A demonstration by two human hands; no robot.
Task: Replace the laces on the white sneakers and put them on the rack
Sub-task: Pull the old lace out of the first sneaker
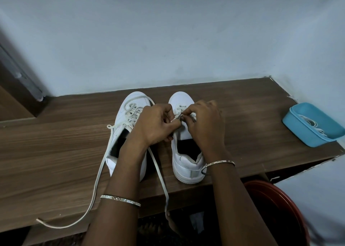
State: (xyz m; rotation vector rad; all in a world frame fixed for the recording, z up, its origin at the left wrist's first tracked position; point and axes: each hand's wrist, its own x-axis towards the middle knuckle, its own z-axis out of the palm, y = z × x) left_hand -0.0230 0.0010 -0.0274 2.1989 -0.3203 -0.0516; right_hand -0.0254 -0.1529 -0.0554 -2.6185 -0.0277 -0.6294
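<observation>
Two white sneakers stand side by side on the brown wooden top (242,126), toes toward the wall. The left sneaker (130,104) has loosened off-white laces; one long lace (97,180) trails to the near left edge, and another lace end (160,174) hangs over the front edge. Over the right sneaker (186,163), my left hand (155,126) and my right hand (205,126) both pinch a lace at the eyelets. The fingers hide the lace's path there.
A blue plastic tub (309,132) holding white laces sits at the right end of the top. A red round basin (276,208) stands on the floor below right. A pale wall runs behind; a dark door frame (16,89) is at left.
</observation>
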